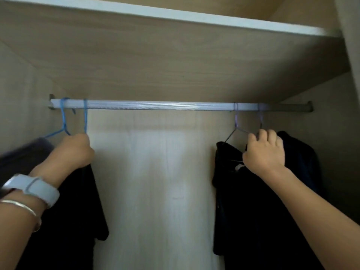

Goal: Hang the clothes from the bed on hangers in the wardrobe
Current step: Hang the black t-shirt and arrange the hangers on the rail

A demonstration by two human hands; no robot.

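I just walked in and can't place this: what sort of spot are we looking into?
Most likely the inside of a wardrobe: a metal rail runs under a wooden shelf, and dark clothes hang from hangers on it.

Wardrobe rail [159,106]: two blue hangers [85,117] at its left end, two grey hangers [236,118] at its right end, dark garments [243,201] hung below. Beneath the rail, left hand [75,151] grips a blue hanger and right hand [263,151] grips a grey hanger.
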